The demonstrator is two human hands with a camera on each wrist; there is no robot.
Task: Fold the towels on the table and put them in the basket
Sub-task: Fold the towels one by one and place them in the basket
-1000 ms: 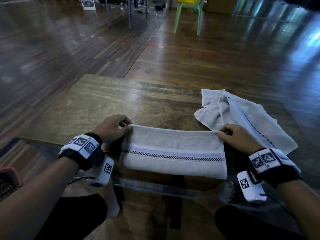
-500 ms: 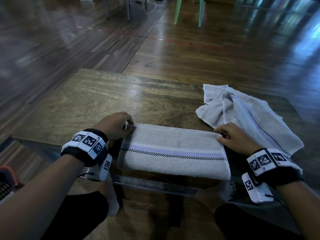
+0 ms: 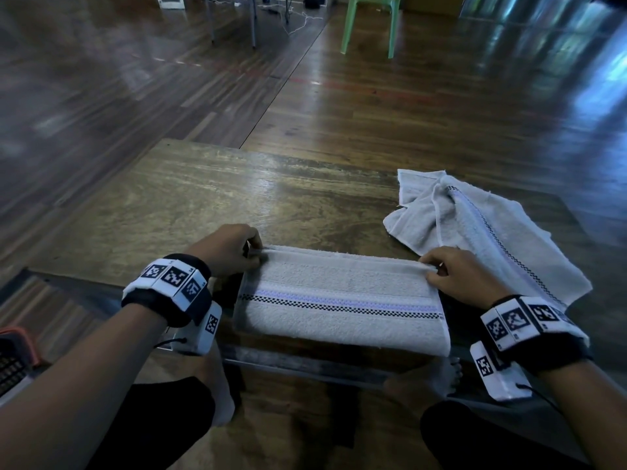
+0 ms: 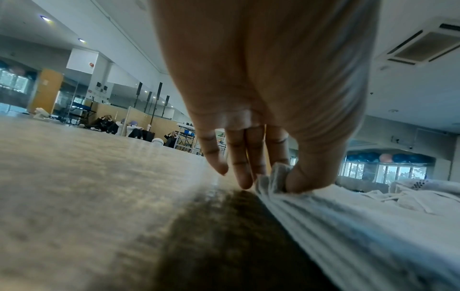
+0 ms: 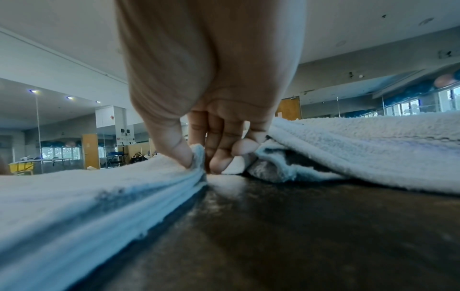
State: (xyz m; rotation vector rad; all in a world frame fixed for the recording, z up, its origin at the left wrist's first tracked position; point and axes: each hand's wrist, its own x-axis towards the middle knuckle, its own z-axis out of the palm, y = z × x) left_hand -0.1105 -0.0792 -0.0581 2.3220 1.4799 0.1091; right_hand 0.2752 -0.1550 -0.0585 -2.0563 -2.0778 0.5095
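Both hands pinch the towel's far corners: left hand, right hand. Towel runs long btwn them.

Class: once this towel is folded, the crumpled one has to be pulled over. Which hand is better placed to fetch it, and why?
The right hand. It pinches the folded towel's far corner directly beside the crumpled towel, which lies on the table's right side. The left hand pinches the opposite corner, farther away.
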